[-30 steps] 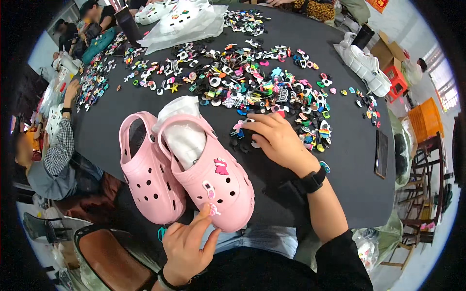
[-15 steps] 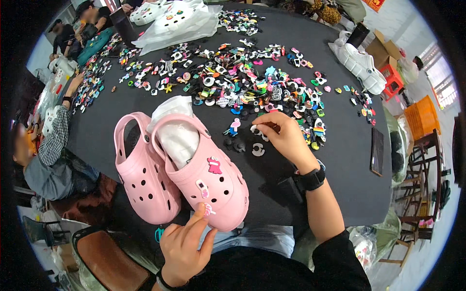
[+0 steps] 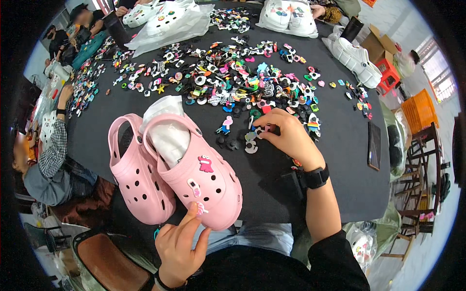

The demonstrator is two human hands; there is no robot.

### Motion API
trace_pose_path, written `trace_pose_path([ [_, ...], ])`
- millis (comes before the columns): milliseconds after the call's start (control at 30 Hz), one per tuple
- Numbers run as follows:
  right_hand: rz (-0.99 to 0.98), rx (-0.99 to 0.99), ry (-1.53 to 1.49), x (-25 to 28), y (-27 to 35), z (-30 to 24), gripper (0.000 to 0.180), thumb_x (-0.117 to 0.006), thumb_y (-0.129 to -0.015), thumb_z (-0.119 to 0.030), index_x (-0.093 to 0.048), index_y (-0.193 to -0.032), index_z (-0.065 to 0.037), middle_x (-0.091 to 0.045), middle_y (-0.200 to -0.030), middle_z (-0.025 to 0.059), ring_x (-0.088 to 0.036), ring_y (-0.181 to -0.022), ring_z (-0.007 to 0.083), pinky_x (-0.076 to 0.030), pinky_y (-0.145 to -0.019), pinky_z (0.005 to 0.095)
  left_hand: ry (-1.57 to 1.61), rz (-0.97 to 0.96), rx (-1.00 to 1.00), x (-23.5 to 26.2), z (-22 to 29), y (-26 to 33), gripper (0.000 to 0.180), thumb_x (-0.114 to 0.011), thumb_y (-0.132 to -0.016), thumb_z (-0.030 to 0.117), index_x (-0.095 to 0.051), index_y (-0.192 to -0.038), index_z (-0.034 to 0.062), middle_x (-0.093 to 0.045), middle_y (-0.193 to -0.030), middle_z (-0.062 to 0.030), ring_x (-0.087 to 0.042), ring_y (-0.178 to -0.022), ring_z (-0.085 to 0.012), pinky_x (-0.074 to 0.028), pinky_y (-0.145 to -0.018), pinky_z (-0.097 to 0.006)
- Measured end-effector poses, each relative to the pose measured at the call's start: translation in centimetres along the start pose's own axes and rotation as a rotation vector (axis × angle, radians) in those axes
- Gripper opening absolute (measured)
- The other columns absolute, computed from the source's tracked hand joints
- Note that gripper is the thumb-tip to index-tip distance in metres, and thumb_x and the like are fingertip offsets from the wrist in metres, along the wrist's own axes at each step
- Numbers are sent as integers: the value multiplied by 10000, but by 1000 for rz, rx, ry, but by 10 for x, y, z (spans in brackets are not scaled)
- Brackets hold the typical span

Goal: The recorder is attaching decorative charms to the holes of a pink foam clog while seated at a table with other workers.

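Near the table's front edge lies a pink clog with its toe toward me. A red-pink figure charm, a small white-and-pink charm and a swirled lollipop charm sit on its upper. My left hand has its fingers apart, the index fingertip touching the lollipop charm. My right hand, thumb and index finger pinched, is at a small shoe charm half hidden by the fingers. Close by are a pale charm and a flamingo charm. The matching clog stands on the left.
A heap of mixed shoe charms covers the table's middle. White clogs in clear bags stand at the far side, a person's hand beside one. A phone lies at right. Another person's arm reaches in from the left.
My right hand has shifted slightly right over the charms, its fingers more curled. My left fingertip stays on the lollipop charm. Bagged white clogs have come into view at the far edge.
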State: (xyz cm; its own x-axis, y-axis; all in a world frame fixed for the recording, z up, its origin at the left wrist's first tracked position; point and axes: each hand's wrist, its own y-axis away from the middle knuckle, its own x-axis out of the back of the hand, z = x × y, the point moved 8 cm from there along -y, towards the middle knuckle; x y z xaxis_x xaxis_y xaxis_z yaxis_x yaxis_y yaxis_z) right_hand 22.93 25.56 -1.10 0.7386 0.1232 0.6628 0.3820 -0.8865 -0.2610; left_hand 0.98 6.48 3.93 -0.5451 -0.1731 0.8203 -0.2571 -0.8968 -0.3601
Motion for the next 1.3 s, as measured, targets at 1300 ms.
trace_pose_path([
  [1300, -642, -99, -1024, -66, 39, -92, 232, -690, -839, 17, -605, -1055, 4, -675, -974, 51, -657, -852, 94, -530, -706, 217, -11, 369, -406, 0, 33, -22, 212, -718, -680, 4, -669, -885, -20, -679, -950, -133, -635, -749, -228, -525, -603, -308],
])
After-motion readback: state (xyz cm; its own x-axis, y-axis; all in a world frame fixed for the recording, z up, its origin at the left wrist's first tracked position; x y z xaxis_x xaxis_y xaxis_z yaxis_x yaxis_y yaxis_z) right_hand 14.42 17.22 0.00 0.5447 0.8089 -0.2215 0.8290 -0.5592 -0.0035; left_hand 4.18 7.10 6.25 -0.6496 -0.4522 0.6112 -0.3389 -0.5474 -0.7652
